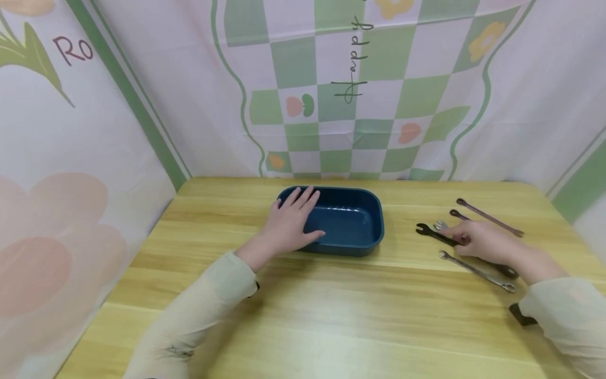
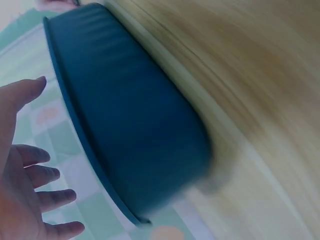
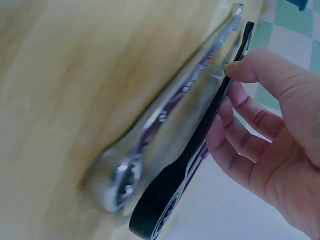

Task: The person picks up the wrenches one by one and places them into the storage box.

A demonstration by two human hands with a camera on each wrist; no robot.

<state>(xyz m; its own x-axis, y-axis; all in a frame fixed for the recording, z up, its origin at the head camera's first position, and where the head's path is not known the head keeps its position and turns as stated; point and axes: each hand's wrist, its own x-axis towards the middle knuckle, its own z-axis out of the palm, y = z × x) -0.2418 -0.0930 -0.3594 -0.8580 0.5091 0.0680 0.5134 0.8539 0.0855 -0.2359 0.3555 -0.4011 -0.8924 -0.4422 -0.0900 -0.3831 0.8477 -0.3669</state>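
Observation:
My right hand (image 1: 487, 243) pinches a black combination wrench (image 3: 202, 122) between thumb and fingers, partway along its shaft. In the head view the wrench's open end sticks out to the left of the fingers and its ring end to the right. A silver wrench (image 1: 475, 271) lies just in front of it on the table. Over the left part of a dark blue rectangular basin (image 1: 374, 226) my left hand (image 1: 289, 223) is spread, fingers straight and apart. The left wrist view has this hand beside the basin's rim (image 2: 82, 135).
Behind the right hand lie more wrenches: a silver open end (image 1: 440, 225), a dark ring end (image 1: 456, 213) and a long brownish wrench (image 1: 490, 217) farthest back. The wooden table (image 1: 331, 316) meets a patterned curtain (image 1: 336, 131) at the back.

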